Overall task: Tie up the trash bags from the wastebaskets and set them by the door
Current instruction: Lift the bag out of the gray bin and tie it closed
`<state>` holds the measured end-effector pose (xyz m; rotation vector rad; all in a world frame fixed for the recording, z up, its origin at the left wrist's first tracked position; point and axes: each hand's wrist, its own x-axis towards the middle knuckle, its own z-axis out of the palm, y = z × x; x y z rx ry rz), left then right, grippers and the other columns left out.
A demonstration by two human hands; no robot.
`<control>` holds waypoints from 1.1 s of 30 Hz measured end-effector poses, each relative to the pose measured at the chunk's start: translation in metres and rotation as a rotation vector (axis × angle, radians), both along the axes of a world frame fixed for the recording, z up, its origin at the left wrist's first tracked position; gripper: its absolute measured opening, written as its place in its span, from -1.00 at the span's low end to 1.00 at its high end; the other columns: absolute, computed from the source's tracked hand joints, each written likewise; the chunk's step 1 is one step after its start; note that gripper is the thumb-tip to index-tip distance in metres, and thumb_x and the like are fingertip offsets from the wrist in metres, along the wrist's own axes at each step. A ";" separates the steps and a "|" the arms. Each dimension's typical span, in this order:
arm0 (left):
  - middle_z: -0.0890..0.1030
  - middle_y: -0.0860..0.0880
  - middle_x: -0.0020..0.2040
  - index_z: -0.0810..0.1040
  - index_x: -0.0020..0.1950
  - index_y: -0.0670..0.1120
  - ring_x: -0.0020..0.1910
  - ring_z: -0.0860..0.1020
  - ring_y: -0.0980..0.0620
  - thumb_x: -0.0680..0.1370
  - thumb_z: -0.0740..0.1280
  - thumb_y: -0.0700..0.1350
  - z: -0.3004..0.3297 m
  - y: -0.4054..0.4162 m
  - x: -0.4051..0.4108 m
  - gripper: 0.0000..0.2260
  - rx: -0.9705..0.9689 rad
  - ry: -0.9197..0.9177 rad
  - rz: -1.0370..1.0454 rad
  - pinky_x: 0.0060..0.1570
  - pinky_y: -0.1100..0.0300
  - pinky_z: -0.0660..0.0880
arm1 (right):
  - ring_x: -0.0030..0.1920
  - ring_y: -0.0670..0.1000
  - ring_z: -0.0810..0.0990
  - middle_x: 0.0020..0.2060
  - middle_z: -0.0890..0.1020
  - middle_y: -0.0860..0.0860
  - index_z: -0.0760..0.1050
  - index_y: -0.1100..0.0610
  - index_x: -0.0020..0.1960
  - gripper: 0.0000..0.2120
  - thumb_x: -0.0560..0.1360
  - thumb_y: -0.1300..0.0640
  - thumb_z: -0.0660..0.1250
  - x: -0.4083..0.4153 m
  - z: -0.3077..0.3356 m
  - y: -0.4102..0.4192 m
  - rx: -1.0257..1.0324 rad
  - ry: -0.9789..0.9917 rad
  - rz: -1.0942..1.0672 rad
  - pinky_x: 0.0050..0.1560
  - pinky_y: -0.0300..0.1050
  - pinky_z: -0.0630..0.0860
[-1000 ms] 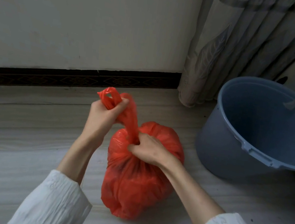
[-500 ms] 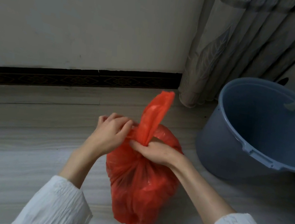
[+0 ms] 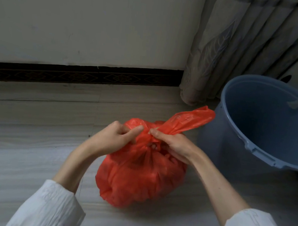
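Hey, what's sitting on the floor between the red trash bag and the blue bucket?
Nothing: in the head view only bare floor separates the red bag from the blue bucket; the bag's loose tail reaches toward the rim.

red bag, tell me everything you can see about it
The red bag is thin, glossy, slightly see-through plastic, bulging full and sitting upright on the pale wood floor. Its neck is gathered at the top, where the left hand and right hand pinch it from either side. A loose tail of plastic sticks out toward the blue bucket beside it. No finished knot shows.
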<state>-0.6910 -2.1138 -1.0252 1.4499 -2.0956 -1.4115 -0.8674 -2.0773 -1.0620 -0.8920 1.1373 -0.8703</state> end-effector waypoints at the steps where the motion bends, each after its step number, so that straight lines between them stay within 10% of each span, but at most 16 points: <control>1: 0.41 0.06 -0.60 0.49 -0.48 -0.14 -0.61 0.37 0.11 0.52 0.20 0.11 -0.002 -0.004 0.006 -0.54 -0.010 -0.073 0.016 -0.52 0.31 0.36 | -0.38 -0.17 0.54 -0.42 0.61 -0.09 0.53 0.14 -0.23 -0.81 0.53 0.21 0.23 -0.002 0.000 0.001 -0.006 -0.033 0.014 -0.29 -0.38 0.47; 6: 0.65 0.02 -0.18 0.63 -0.12 -0.03 -0.20 0.59 0.16 0.49 0.33 -0.12 -0.025 -0.004 0.005 -0.92 -0.127 0.081 0.086 -0.12 0.22 0.53 | -0.36 -0.17 0.48 -0.39 0.50 -0.08 0.46 0.09 -0.26 -0.83 0.49 0.25 0.26 -0.006 0.004 0.001 -0.003 0.008 0.103 -0.22 -0.35 0.43; 9: 0.62 0.13 -0.12 0.60 -0.05 0.04 -0.12 0.55 0.23 0.43 0.38 -0.22 -0.041 0.003 -0.005 -0.82 -0.140 0.125 0.042 -0.05 0.33 0.47 | -0.34 -0.17 0.48 -0.32 0.50 -0.04 0.45 0.08 -0.24 -0.82 0.48 0.30 0.25 -0.007 0.007 0.003 0.002 0.085 0.125 -0.25 -0.40 0.44; 21: 0.56 0.00 -0.12 0.58 0.01 -0.02 -0.24 0.48 0.09 0.35 0.31 -0.02 -0.052 0.009 -0.019 -0.74 -0.292 0.102 0.026 -0.20 0.43 0.35 | -0.15 -0.26 0.51 -0.21 0.52 -0.19 0.45 -0.12 -0.17 -0.74 0.42 0.26 0.32 -0.005 0.001 0.008 -0.312 0.515 0.109 -0.03 -0.37 0.39; 25: 0.56 0.01 -0.19 0.59 -0.11 -0.05 -0.24 0.47 0.16 0.36 0.28 0.03 -0.052 0.012 -0.024 -0.78 -0.316 0.086 0.069 -0.21 0.33 0.36 | -0.13 -0.22 0.52 -0.19 0.55 -0.12 0.49 0.13 -0.08 -0.93 0.44 0.23 0.29 0.003 0.007 0.017 -0.539 0.644 -0.037 -0.08 -0.35 0.42; 29: 0.63 -0.04 -0.18 0.61 -0.12 -0.13 -0.23 0.52 0.09 0.41 0.37 -0.16 -0.045 0.016 -0.034 -0.90 -0.316 0.068 0.123 -0.24 0.35 0.35 | 0.12 0.12 0.50 0.06 0.55 0.26 0.50 0.36 0.09 -0.52 0.35 0.04 0.12 0.016 0.024 0.025 -0.611 0.774 -0.136 0.07 -0.39 0.31; 33: 0.62 0.06 -0.29 0.60 -0.24 -0.01 -0.31 0.49 0.19 0.42 0.38 -0.15 -0.048 0.015 -0.026 -0.94 -0.254 0.072 0.130 -0.25 0.28 0.39 | 0.20 0.09 0.42 0.23 0.47 0.26 0.44 0.26 0.18 -0.32 0.22 -0.17 0.32 0.005 0.017 0.044 -0.263 0.661 -0.021 0.22 -0.34 0.34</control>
